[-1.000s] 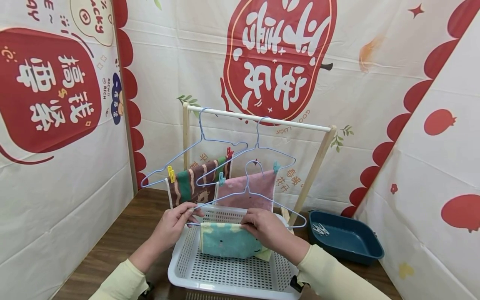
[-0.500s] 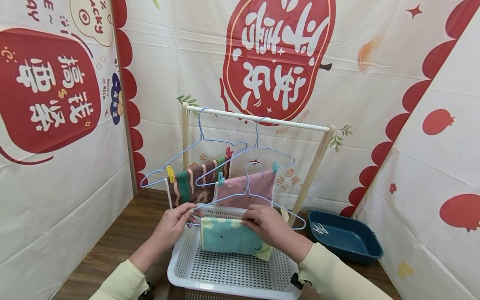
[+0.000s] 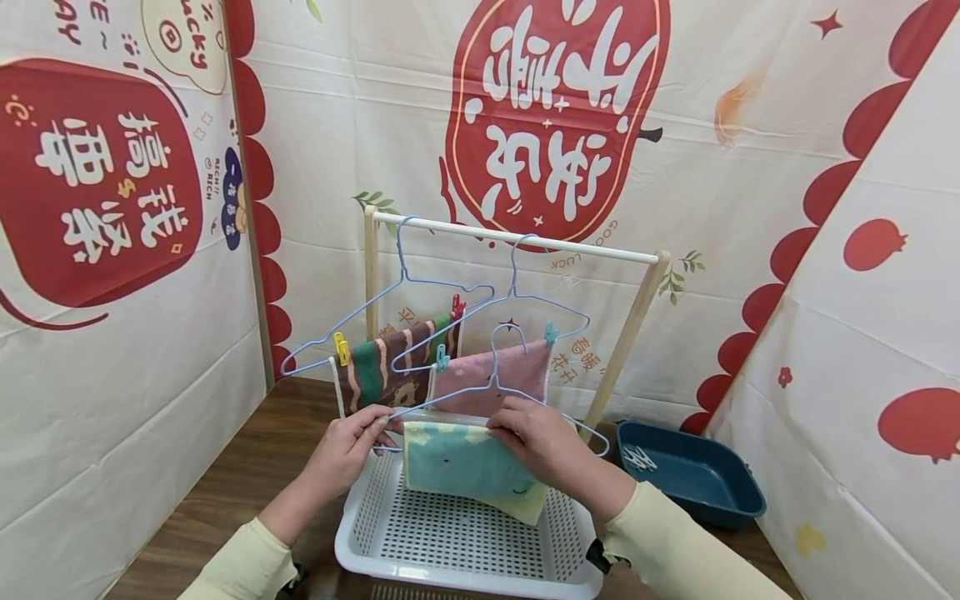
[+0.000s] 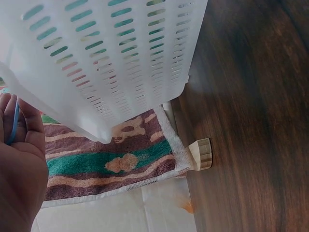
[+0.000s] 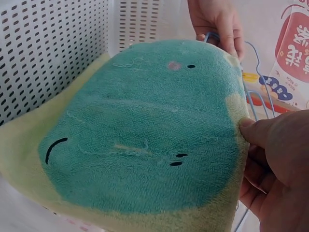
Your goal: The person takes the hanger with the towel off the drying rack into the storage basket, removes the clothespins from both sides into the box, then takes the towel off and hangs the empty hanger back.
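My left hand (image 3: pixel 348 443) grips the left corner of a blue wire hanger (image 3: pixel 495 372), held over the white basket. Thumb and fingers of my right hand (image 3: pixel 538 440) pinch the top edge of a teal and pale yellow towel (image 3: pixel 465 465). That towel lies along the hanger's lower bar and droops in front of it into the basket; whether part of it lies behind the bar is hidden. In the right wrist view, the towel (image 5: pixel 154 125) spreads flat with small black stitched marks. The left wrist view has my left hand (image 4: pixel 19 145) around the blue wire.
Behind the basket (image 3: pixel 465 571) stands a wooden rack with a white rail (image 3: pixel 585 246). From it hang a brown striped towel (image 3: pixel 397 367) and a pink towel (image 3: pixel 495 379), clipped to blue hangers. A dark blue tub (image 3: pixel 697 483) with white clips (image 3: pixel 640 458) sits at right.
My right hand has drawn the towel's top edge upward and slightly right, so more of the towel hangs in front of the bar. My left hand keeps its place on the hanger.
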Demonstrator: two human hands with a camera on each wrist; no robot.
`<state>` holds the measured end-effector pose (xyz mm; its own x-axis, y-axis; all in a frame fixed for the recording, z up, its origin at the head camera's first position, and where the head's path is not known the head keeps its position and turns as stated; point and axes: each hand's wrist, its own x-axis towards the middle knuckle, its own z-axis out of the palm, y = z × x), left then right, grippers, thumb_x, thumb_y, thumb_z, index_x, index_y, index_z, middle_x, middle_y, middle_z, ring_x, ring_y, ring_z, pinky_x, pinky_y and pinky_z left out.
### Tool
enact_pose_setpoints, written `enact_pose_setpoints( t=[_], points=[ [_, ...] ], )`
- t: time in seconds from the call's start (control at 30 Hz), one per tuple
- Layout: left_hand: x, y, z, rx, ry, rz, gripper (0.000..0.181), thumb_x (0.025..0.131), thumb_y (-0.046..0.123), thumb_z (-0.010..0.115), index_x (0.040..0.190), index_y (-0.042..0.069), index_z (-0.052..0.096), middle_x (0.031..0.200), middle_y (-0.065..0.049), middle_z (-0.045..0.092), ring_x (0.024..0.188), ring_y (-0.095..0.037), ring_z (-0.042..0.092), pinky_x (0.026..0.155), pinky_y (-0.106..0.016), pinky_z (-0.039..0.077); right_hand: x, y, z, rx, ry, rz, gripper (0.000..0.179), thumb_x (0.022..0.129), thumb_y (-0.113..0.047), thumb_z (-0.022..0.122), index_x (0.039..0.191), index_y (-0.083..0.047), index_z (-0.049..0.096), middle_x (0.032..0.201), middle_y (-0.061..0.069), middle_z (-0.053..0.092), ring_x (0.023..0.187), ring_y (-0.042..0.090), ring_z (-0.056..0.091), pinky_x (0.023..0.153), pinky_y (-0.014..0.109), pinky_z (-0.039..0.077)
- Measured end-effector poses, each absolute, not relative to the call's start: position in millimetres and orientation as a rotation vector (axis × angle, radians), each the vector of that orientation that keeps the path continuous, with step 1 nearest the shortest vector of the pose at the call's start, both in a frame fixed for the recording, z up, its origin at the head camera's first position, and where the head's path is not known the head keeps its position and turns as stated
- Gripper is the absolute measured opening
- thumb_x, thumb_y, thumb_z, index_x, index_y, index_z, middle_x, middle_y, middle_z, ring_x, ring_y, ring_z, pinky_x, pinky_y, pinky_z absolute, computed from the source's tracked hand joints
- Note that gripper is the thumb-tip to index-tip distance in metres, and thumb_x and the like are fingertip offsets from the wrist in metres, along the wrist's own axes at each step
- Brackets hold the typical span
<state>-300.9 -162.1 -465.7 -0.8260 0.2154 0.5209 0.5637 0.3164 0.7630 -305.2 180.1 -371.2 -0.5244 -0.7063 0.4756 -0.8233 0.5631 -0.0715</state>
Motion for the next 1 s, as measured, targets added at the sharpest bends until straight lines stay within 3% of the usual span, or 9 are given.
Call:
enact_pose_setpoints(
  t=[0.27,0.53,1.0],
  points=[
    [-300.4,-162.1,-465.5,-0.697,-2.281,-1.522,0.024,0.118,0.009,0.054,0.131,0.001,0.072,0.113,-0.011,0.081,0.089,-0.016,0.077,0.078,-0.029,0.065,-303.5,182.8,-359.7,1.250,-2.388,0.437,0.013,0.102,-0.004,0.080,0.110,-0.014,0.081,0.107,-0.003,0.074,0.096,0.012,0.070,0.083,0.035,0.064],
    [-301.0,-162.3,-465.6,-0.736,-2.266,-1.560,0.024,0.118,0.009,0.052,0.132,0.009,0.072,0.115,-0.007,0.081,0.091,-0.016,0.077,0.080,-0.031,0.066,-306.0,186.6,-350.0,1.263,-2.290,0.475,0.015,0.098,-0.001,0.083,0.106,-0.014,0.082,0.099,-0.006,0.070,0.087,0.008,0.067,0.077,0.031,0.062],
    [-302.0,-162.4,-466.1,-0.738,-2.267,-1.561,0.025,0.118,0.009,0.052,0.132,0.007,0.072,0.114,-0.008,0.082,0.090,-0.015,0.077,0.079,-0.031,0.066,-302.7,191.2,-332.2,1.272,-2.183,0.488,0.016,0.097,0.001,0.083,0.107,-0.012,0.081,0.101,-0.003,0.072,0.088,0.012,0.067,0.078,0.034,0.063]
  ],
)
